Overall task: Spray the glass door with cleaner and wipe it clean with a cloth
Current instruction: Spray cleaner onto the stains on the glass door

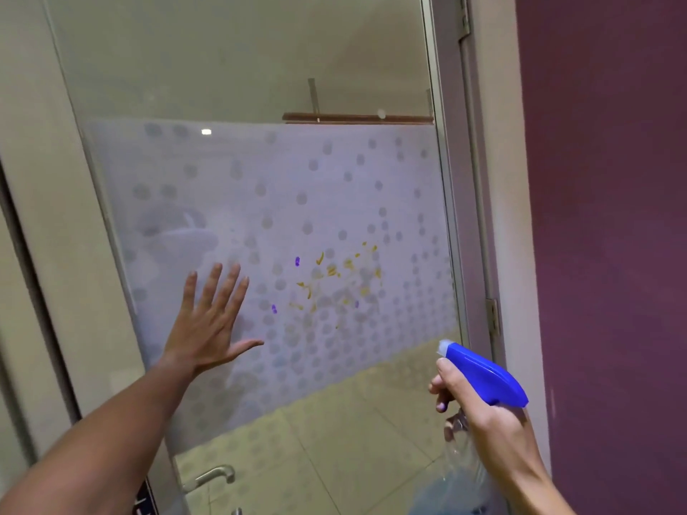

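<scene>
The glass door (pixel 241 68) fills the view, with a frosted dotted band (pixel 260 187) across its middle. Yellow and purple smears (pixel 334 280) mark the band right of centre. My left hand (pixel 208 321) lies flat on the frosted glass with fingers spread, left of the smears. My right hand (pixel 479 410) grips a spray bottle (pixel 483 373) with a blue head and a clear body, at the lower right. Its white nozzle points up-left toward the glass, with a finger on the trigger. No cloth is in view.
A metal door handle (pixel 212 477) sits low at the door's left edge. The metal frame and hinges (pixel 492 317) run along the right side, beside a purple wall (pixel 613 217). Behind the glass are a tiled floor (pixel 334 440) and a wooden shelf (pixel 357 117).
</scene>
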Action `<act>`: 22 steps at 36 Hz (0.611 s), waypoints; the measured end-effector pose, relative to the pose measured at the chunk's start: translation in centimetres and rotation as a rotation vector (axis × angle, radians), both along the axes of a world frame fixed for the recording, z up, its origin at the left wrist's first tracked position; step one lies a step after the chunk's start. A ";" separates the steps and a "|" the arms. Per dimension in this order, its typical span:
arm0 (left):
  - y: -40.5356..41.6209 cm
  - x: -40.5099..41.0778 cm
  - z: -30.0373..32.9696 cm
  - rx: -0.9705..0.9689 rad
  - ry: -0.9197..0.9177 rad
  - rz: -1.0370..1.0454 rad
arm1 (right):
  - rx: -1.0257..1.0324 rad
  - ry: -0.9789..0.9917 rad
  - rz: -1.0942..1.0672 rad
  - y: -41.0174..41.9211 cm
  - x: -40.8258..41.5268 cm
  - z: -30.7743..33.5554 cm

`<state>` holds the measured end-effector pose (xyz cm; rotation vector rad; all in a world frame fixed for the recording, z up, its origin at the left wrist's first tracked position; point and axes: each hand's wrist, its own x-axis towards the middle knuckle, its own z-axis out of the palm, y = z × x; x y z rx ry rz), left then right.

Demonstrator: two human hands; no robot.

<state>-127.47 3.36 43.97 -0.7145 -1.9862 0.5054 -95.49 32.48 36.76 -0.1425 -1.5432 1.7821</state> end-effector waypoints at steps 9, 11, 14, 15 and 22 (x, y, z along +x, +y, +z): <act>0.0 -0.6 -0.4 0.008 0.077 -0.007 | 0.009 -0.008 -0.010 0.3 -2.7 -0.7; 0.0 -0.5 -0.4 0.011 0.082 0.003 | 0.009 -0.023 0.003 0.3 -3.4 -0.8; 0.0 -0.6 -0.4 0.014 0.086 0.008 | 0.011 -0.031 0.014 0.2 -4.2 -0.7; 0.0 -0.6 -0.4 0.014 0.089 0.007 | 0.011 -0.027 0.017 0.1 -4.5 -0.5; 0.1 -0.5 -0.5 0.012 0.107 0.019 | 0.035 -0.030 0.000 0.1 -6.7 0.0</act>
